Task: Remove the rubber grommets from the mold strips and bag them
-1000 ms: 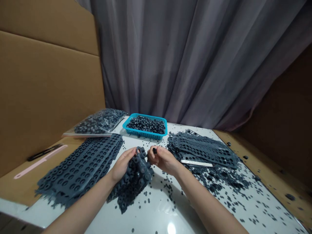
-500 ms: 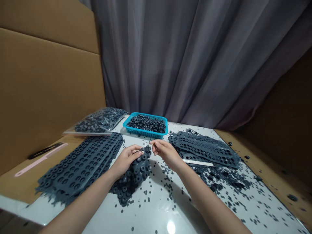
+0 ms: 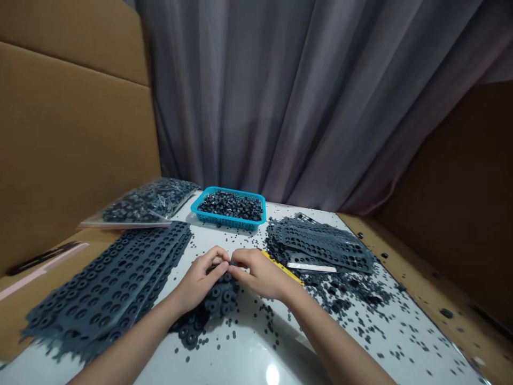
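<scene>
Near the middle of the white table a dark grey rubber sheet of moulded round grommets (image 3: 222, 297) is bent up between my hands. My left hand (image 3: 206, 278) is closed on its upper left edge, thumb and fingers pinched. At the upper right edge my right hand (image 3: 258, 274) is also closed, its thumb tip beside the left one. What lies exactly between the fingertips is hidden. The lower end of the sheet droops onto the table. Behind the hands, a blue basket (image 3: 256, 218) holds many small black rubber pieces.
At left lie stacked grommet sheets (image 3: 108, 283), a clear bag of black pieces (image 3: 150, 202) and a pink strip-like tool (image 3: 44, 271). At right are punched-out sheets (image 3: 324, 243), a white strip (image 3: 311, 267), a yellow strip (image 3: 282, 266) and scattered black bits.
My right hand has come in to the left hand and closed on the sheet. A yellow strip now shows beside my right wrist. The whole view has shifted slightly.
</scene>
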The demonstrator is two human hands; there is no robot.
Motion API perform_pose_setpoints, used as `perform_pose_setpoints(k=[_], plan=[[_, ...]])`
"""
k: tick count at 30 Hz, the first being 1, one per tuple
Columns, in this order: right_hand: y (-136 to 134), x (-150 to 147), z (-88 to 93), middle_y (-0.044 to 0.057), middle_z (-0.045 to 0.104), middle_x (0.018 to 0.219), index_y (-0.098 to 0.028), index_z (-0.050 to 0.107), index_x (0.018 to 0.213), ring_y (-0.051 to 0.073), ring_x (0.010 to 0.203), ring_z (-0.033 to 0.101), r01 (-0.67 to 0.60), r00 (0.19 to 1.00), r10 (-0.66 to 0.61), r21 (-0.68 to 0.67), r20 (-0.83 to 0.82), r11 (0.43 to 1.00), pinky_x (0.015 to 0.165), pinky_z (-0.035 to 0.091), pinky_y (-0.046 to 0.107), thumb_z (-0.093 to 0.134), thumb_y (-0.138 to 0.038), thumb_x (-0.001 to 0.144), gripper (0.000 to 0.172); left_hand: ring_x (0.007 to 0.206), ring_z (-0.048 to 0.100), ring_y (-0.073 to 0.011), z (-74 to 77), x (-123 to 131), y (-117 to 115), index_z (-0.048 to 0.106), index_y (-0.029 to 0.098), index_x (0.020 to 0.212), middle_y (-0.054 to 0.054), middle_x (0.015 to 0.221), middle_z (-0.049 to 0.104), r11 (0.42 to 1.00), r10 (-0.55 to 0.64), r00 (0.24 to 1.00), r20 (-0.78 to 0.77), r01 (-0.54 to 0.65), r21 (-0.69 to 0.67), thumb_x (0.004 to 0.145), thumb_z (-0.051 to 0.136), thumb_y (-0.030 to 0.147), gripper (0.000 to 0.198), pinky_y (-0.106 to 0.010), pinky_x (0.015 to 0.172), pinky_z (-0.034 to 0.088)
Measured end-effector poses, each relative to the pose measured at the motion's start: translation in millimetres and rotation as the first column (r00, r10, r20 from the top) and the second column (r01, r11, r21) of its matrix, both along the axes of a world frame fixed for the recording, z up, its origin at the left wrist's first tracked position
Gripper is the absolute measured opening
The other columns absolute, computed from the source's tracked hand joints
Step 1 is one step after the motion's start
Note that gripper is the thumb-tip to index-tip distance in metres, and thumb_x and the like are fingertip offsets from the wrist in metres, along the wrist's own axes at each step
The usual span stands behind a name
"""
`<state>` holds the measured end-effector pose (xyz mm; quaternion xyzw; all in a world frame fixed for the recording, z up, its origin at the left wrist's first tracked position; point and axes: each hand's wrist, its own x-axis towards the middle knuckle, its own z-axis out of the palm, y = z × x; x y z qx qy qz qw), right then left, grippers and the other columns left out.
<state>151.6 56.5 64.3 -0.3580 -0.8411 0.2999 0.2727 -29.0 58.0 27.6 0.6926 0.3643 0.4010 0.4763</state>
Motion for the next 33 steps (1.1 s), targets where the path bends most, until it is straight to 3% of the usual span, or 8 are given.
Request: perform_pose_setpoints(k=[3, 6, 9, 13, 17, 22, 27, 33], plan=[[3.6, 1.7, 0.2, -0.005, 0.035, 0.057, -0.018, 0.039, 0.059, 0.009, 0.055, 0.032, -0.051, 0.989, 0.027, -0.164, -0.147, 0.985, 0.054, 0.024, 0.023, 0.052, -0.031, 0.085, 0.032, 0.067, 0.045, -0.0148, -3.0, 1.4, -1.3, 0.050, 0.019, 0.074, 0.003, 0.066, 0.048, 1.000, -0.002, 1.000, -0.020, 0.003, 0.014, 0.084, 0.051, 0.041, 0.024, -0.023, 0.064, 0.034], [8.7, 0.6, -8.9, -0.006, 0.030, 0.055, -0.017, 0.040, 0.056, 0.008, 0.053, 0.026, -0.151, 0.927, -0.016, -0.412, -0.374, 0.898, 0.052, 0.020, 0.023, 0.059, -0.040, 0.079, 0.037, 0.066, 0.045, -0.0146, -2.1, 2.8, -0.8, 0.054, 0.017, 0.068, 0.003, 0.065, 0.050, 0.999, -0.041, 0.999, 0.021, 0.041, -0.026, 0.078, 0.060, 0.044, 0.030, -0.023, 0.063, 0.034], [10.3, -7.6, -23.7, -0.006, 0.035, 0.054, -0.016, 0.045, 0.058, 0.008, 0.051, 0.028, -0.312, 0.787, -0.144, -0.588, -0.599, 0.746, 0.051, 0.018, 0.023, 0.069, -0.042, 0.069, 0.037, 0.069, 0.051, -0.0158, -0.5, 5.3, -1.8, 0.061, 0.014, 0.070, 0.000, 0.066, 0.058, 0.971, -0.056, 0.983, 0.177, 0.095, -0.221, 0.073, 0.064, 0.046, 0.032, -0.023, 0.067, 0.038], [4.5, -24.2, -34.6, -0.005, 0.039, 0.056, -0.017, 0.046, 0.062, 0.008, 0.052, 0.034, -0.448, 0.571, -0.362, -0.649, -0.737, 0.615, 0.052, 0.023, 0.022, 0.074, -0.038, 0.064, 0.036, 0.058, 0.051, -0.0113, -4.4, 10.6, -6.1, 0.059, 0.015, 0.065, 0.003, 0.059, 0.057, 0.861, 0.166, 0.859, 0.485, 0.114, -0.496, 0.066, 0.072, 0.040, 0.028, -0.020, 0.058, 0.039], [1.1, -30.3, -34.0, -0.003, 0.038, 0.062, -0.018, 0.041, 0.061, 0.009, 0.056, 0.034, -0.525, 0.451, -0.406, -0.604, -0.795, 0.600, 0.054, 0.027, 0.022, 0.073, -0.034, 0.066, 0.036, 0.054, 0.053, -0.0094, -7.1, 13.3, -9.2, 0.054, 0.016, 0.061, 0.005, 0.058, 0.057, 0.797, 0.304, 0.721, 0.623, 0.166, -0.581, 0.062, 0.075, 0.028, 0.024, -0.019, 0.055, 0.041], [5.3, -17.8, -23.2, -0.005, 0.022, 0.058, -0.020, 0.028, 0.058, 0.010, 0.049, 0.018, -0.617, 0.382, -0.335, -0.508, -0.861, 0.601, 0.050, 0.023, 0.024, 0.061, -0.038, 0.076, 0.042, 0.054, 0.057, -0.0121, 1.9, 6.5, -7.3, 0.058, 0.017, 0.067, 0.002, 0.061, 0.062, 0.668, 0.455, 0.688, 0.566, 0.156, -0.727, 0.063, 0.071, 0.029, 0.019, -0.022, 0.055, 0.045], [12.6, 2.3, -2.8, -0.004, 0.026, 0.059, -0.019, 0.041, 0.060, 0.010, 0.051, 0.023, -0.502, 0.516, -0.218, -0.498, -0.828, 0.707, 0.052, 0.021, 0.026, 0.058, -0.043, 0.077, 0.034, 0.057, 0.057, -0.0115, 5.5, 0.3, -2.9, 0.057, 0.018, 0.073, 0.004, 0.064, 0.061, 0.765, 0.400, 0.730, 0.554, 0.067, -0.641, 0.058, 0.076, 0.029, 0.027, -0.021, 0.056, 0.045], [19.5, 19.4, 6.5, -0.004, 0.034, 0.058, -0.018, 0.050, 0.070, 0.011, 0.054, 0.028, -0.201, 0.658, -0.264, -0.503, -0.705, 0.841, 0.055, 0.022, 0.027, 0.058, -0.036, 0.078, 0.021, 0.055, 0.045, -0.0089, 2.5, -2.7, -0.9, 0.048, 0.017, 0.065, 0.005, 0.060, 0.047, 0.887, 0.276, 0.825, 0.494, -0.021, -0.461, 0.064, 0.072, 0.036, 0.030, -0.018, 0.054, 0.038]])
